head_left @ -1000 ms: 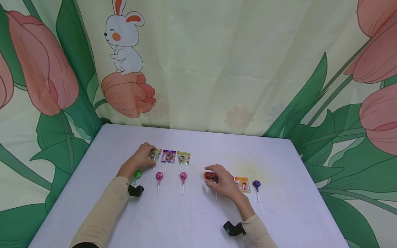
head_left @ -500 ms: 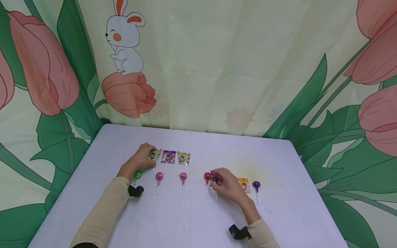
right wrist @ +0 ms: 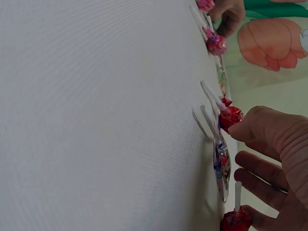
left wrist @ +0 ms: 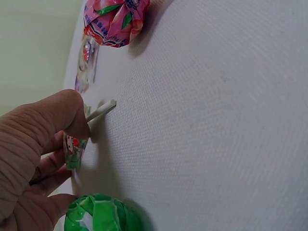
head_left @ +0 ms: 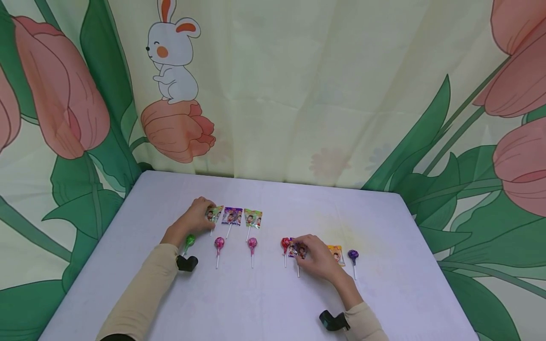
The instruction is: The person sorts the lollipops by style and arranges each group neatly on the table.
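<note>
My left hand [head_left: 194, 219] rests at the left end of the back row, thumb and fingers around a flat green-wrapped lollipop [left wrist: 74, 147]. Its white stick [left wrist: 102, 109] sticks out past the thumb. A round green lollipop [left wrist: 102, 214] lies beside that hand's wrist. My right hand [head_left: 317, 256], thumb and fingers apart, is over the right side of a flat purple-wrapped lollipop [head_left: 294, 248]. Just left of it lies a round red lollipop [head_left: 285, 243], close to the thumb in the right wrist view. Another red lollipop [right wrist: 236, 220] lies by the fingers there, hidden in the head view.
In the back row lie another purple-wrapped lollipop [head_left: 232, 216] and green-wrapped lollipop [head_left: 253, 218]. Two pink lollipops [head_left: 219, 243] are in front. An orange-wrapped lollipop [head_left: 336, 254] and a round purple lollipop [head_left: 353, 255] lie right of my right hand. A patterned curtain [head_left: 273, 94] hangs behind the white table [head_left: 256, 303].
My right hand has shifted right and slightly nearer, uncovering the round red lollipop and more of the purple-wrapped one. My left hand has stayed in place.
</note>
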A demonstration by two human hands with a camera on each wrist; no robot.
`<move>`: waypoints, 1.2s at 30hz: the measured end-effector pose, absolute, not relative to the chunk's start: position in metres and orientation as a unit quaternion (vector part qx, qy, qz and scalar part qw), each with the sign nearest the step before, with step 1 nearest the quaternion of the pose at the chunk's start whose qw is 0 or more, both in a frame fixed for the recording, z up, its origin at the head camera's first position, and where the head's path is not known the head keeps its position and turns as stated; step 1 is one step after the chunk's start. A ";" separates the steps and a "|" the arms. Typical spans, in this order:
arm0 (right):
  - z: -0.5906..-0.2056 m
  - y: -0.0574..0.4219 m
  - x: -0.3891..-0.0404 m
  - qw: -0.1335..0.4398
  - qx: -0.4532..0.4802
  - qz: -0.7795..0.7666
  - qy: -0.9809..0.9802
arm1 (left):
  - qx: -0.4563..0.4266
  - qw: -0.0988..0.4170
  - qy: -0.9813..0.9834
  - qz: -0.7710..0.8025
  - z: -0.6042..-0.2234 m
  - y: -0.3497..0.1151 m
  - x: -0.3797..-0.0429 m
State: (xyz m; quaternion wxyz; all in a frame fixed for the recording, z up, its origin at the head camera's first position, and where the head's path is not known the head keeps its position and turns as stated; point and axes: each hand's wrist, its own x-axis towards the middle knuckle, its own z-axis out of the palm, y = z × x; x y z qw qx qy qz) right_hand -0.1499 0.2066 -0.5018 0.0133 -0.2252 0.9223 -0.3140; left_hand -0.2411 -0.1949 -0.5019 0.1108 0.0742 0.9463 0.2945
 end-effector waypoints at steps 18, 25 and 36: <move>-0.503 0.211 -0.161 0.043 -0.254 -0.265 0.929 | 0.072 0.106 0.947 0.295 -0.503 -0.193 -0.241; -0.501 0.209 -0.167 0.052 -0.239 -0.245 0.938 | 0.080 0.101 0.947 0.293 -0.500 -0.193 -0.240; -0.502 0.206 -0.170 0.041 -0.226 -0.232 0.945 | 0.074 0.104 0.947 0.294 -0.501 -0.193 -0.240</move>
